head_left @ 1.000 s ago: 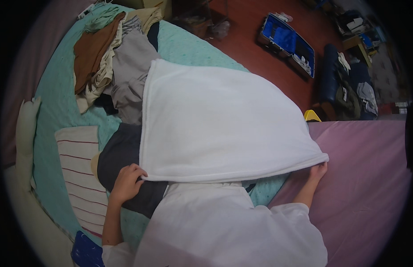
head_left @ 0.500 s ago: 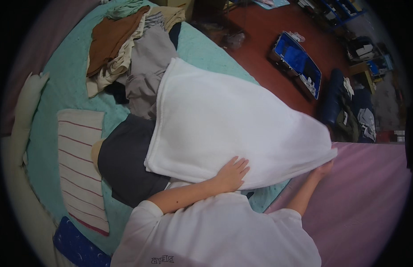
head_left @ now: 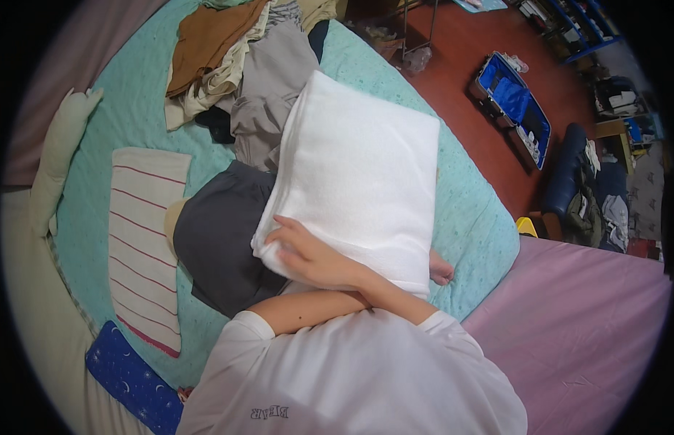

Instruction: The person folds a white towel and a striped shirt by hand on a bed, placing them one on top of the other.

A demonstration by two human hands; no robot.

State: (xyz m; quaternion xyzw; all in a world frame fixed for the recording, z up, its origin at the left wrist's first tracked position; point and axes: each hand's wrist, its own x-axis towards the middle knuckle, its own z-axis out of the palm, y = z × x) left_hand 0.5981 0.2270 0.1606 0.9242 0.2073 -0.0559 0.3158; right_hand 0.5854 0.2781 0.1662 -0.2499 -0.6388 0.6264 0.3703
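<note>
A thick white towel [head_left: 362, 159], folded over into a rough square, lies in front of me. My right forearm crosses over my left one, and my right hand [head_left: 301, 254] rests at the towel's near left corner with its fingers apart. My left forearm [head_left: 308, 312] passes beneath the right; its hand is hidden, so its fingers cannot be made out. Dark grey cloth [head_left: 224, 235] lies just left of the towel. A bit of bare skin [head_left: 441, 268], perhaps a foot, shows by the towel's near right edge.
On the teal bed sheet [head_left: 478, 217] lie a striped towel [head_left: 145, 239], a heap of brown, cream and grey clothes [head_left: 272, 80], and a blue cushion [head_left: 134, 377]. A long pale pillow [head_left: 61, 159] borders the left. An open suitcase [head_left: 511, 101] stands on the red floor.
My right hand has swung from far right to the left, bringing the towel's right end over onto its left part. My left hand has gone from sight under the right arm.
</note>
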